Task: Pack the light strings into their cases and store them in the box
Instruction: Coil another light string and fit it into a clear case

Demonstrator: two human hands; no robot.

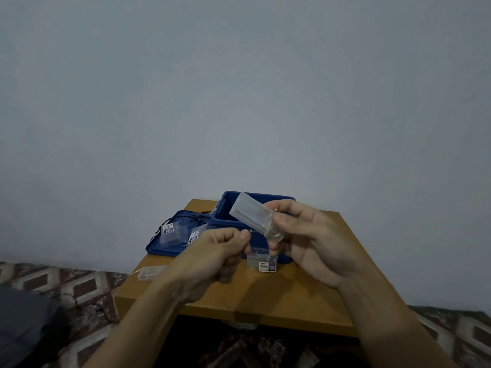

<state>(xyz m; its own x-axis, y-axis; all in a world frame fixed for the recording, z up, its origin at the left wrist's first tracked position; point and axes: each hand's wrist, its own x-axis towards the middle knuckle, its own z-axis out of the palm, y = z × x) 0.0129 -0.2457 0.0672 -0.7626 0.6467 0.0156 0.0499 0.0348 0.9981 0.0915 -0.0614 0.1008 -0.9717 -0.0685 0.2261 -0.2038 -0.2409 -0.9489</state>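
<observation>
My right hand (313, 240) grips a clear plastic case (251, 213) by its lower end and holds it tilted above the table, in front of the blue box (225, 208). My left hand (220, 251) is curled just left of the case's lower end, thumb and forefinger pinched together; what they pinch is too small to tell. Two labelled clear cases (170, 232) and a black light string (196, 217) lie on the blue lid (159, 248). Another labelled case (263, 262) lies on the table below my hands.
The small wooden table (265, 301) stands against a plain wall. A clear case (151, 272) lies at the table's left edge. A black cable (79, 301) runs over the patterned floor at left, beside dark fabric (24, 328).
</observation>
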